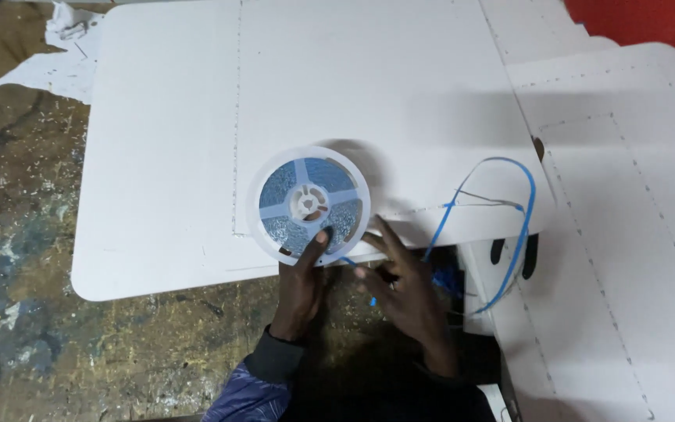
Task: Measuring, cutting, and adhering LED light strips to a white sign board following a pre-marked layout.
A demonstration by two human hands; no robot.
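Two hands work: my left hand (pixel 300 283) pinches the white reel (pixel 308 205) of blue LED strip (pixel 509 234) at its near rim; my right hand (pixel 404 285), fingers spread, holds nothing, strip looping just beyond on the white board (pixel 166 156).

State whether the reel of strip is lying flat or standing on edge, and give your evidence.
Lying flat: the reel shows its full round face and spokes, resting on the white board.

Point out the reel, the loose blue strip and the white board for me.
reel (pixel 308 202): head view, on its white hub.
loose blue strip (pixel 526 205): head view, right side of its loop.
white board (pixel 166 156): head view, bare left part of its surface.
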